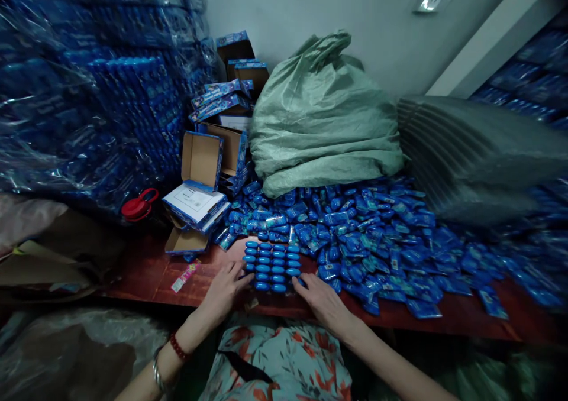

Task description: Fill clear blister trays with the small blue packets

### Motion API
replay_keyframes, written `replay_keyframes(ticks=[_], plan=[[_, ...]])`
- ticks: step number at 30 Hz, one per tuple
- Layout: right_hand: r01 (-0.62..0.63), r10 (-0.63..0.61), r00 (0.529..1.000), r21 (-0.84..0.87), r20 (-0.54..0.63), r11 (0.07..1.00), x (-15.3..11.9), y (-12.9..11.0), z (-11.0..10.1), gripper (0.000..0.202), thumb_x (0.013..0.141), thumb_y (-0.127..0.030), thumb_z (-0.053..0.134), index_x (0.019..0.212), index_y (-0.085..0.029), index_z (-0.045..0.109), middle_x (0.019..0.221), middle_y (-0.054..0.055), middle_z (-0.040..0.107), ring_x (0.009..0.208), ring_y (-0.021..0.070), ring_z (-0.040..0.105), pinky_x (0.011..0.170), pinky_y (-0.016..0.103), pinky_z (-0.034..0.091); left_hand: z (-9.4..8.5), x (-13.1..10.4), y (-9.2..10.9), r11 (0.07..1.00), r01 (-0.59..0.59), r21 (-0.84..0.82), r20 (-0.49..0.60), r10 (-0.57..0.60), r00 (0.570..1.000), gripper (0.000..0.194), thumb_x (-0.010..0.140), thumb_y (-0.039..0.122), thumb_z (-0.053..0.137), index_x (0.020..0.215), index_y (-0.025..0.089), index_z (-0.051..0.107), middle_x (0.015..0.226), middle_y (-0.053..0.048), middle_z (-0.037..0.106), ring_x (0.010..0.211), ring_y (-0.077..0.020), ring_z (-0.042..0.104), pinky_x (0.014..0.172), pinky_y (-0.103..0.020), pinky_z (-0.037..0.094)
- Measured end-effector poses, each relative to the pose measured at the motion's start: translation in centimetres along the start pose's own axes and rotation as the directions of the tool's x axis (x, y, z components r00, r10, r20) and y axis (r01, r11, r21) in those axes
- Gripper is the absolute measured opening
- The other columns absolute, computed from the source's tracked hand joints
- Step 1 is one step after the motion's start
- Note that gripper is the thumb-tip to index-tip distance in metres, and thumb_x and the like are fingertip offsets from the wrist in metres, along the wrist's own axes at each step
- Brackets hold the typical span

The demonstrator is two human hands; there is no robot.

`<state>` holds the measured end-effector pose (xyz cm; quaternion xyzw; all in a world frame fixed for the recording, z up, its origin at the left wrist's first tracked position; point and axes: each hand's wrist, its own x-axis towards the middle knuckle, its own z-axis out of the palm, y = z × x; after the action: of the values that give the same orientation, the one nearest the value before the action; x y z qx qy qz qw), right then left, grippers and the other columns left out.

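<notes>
Nearest, below the block, a lap in floral cloth (pixel 279 362) is seen between two bare forearms; on the left one a red bead bracelet (pixel 178 346) and a metal bangle (pixel 157 369) are worn. The block (pixel 271 265), made of smooth blue capsule-like pieces laid in four columns, is set flat near the front edge of a red-brown table (pixel 146 271). Its left side is met by the left hand (pixel 227 284), fingers loosely spread and thumb held apart; its near right corner is met by the right hand (pixel 320 297), though whether a piece is pinched there cannot be told. The step in hand is judged to be the squaring of the columns from both sides; for the next move, light and even pressure seems called for, since rounded pieces could roll. Left of the block a pink wrapper (pixel 185 275) is seen, and farther left a red item (pixel 140 204). Just beyond the block and to its right, blue packets (pixel 377 241) are heaped. Beyond its left corner, printed boxes (pixel 202 161) are stacked; straight behind the packets, a green sack (pixel 328 117) is slumped against the wall (pixel 386 28).
</notes>
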<state>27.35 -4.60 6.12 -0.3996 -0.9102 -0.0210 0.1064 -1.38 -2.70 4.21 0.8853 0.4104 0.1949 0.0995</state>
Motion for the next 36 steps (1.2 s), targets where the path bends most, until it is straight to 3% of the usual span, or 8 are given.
replay_keyframes(ticks=[8,13,17,21,24,27,30,36], plan=[[0.017,-0.011,0.999,-0.111,0.05,0.994,0.7,-1.0,0.7,0.035,0.076,0.001,0.046,0.106,-0.015,0.056,0.078,0.008,0.058,0.069,0.0188,0.053,0.058,0.029,0.044,1.0,-0.6,0.0,0.994,0.038,-0.1,-0.086,-0.047,0.995,0.039,0.094,0.021,0.037,0.13,0.03,0.048,0.108,-0.007,0.056,0.09,-0.016,0.054,0.078,-0.032,0.051],[-0.05,0.043,0.997,-0.129,-0.058,0.99,0.4,-1.7,2.0,0.041,0.076,0.003,0.042,0.108,-0.016,0.057,0.092,0.011,0.06,0.078,0.0203,0.055,0.062,0.029,0.048,2.2,-1.2,0.2,0.977,0.051,-0.208,-0.106,-0.075,0.992,0.041,0.095,0.018,0.033,0.133,0.028,0.044,0.117,-0.008,0.052,0.105,-0.0157,0.053,0.085,-0.031,0.051],[-0.086,0.073,0.974,-0.05,-0.214,0.995,0.1,-1.3,2.8,0.041,0.083,-0.001,0.038,0.117,-0.018,0.056,0.109,0.014,0.057,0.093,0.0213,0.055,0.07,0.03,0.048,2.8,-2.1,0.0,0.983,0.127,-0.129,-0.145,-0.146,0.979,0.038,0.093,0.026,0.041,0.13,0.028,0.049,0.114,-0.009,0.053,0.099,-0.0176,0.055,0.084,-0.034,0.051],[-0.073,0.087,0.965,0.065,-0.248,0.995,-0.5,-0.4,2.6,0.044,0.087,-0.004,0.037,0.127,-0.018,0.051,0.101,0.011,0.059,0.092,0.0188,0.055,0.074,0.03,0.045,2.3,-0.8,-1.7,0.914,0.363,-0.178,-0.341,-0.404,0.849,0.037,0.095,0.025,0.032,0.127,0.02,0.05,0.114,-0.01,0.052,0.105,-0.018,0.054,0.09,-0.034,0.048],[-0.204,0.221,0.937,0.092,-0.27,0.975,-1.9,1.5,1.6,0.041,0.087,-0.006,0.039,0.122,-0.018,0.056,0.099,0.009,0.06,0.094,0.0185,0.054,0.077,0.031,0.042,1.1,1.9,-3.5,0.843,0.533,-0.07,-0.312,-0.526,0.791,0.034,0.094,0.026,0.036,0.12,0.015,0.053,0.114,-0.012,0.054,0.103,-0.0206,0.054,0.091,-0.036,0.045],[-0.366,0.358,0.922,-0.034,-0.145,0.93,-3.6,4.2,0.0,0.038,0.082,-0.006,0.044,0.111,-0.022,0.063,0.097,0.008,0.063,0.091,0.0211,0.053,0.072,0.032,0.039,0.0,4.9,-4.5,0.759,0.603,0.246,-0.149,-0.585,0.797,0.038,0.09,0.026,0.043,0.122,0.008,0.049,0.107,-0.017,0.058,0.099,-0.027,0.054,0.086,-0.041,0.045],[-0.364,0.381,0.924,-0.22,0.039,0.905,-4.5,6.2,-1.3,0.04,0.079,-0.006,0.051,0.112,-0.025,0.062,0.102,0.008,0.064,0.093,0.0235,0.051,0.069,0.032,0.036,-0.3,6.5,-4.4,0.697,0.597,0.398,-0.021,-0.644,0.765,0.045,0.089,0.019,0.04,0.13,0.003,0.039,0.1,-0.018,0.06,0.092,-0.0271,0.057,0.078,-0.038,0.046],[-0.204,0.259,0.956,-0.321,0.138,0.925,-3.4,6.7,-0.3,0.035,0.082,-0.011,0.05,0.115,-0.02,0.058,0.103,0.01,0.063,0.09,0.0236,0.052,0.07,0.033,0.036,0.4,3.7,-3.8,0.75,0.657,0.077,-0.071,-0.653,0.754,0.063,0.089,0.027,0.04,0.143,0.008,0.012,0.111,-0.018,0.055,0.09,-0.0245,0.06,0.069,-0.032,0.049]])
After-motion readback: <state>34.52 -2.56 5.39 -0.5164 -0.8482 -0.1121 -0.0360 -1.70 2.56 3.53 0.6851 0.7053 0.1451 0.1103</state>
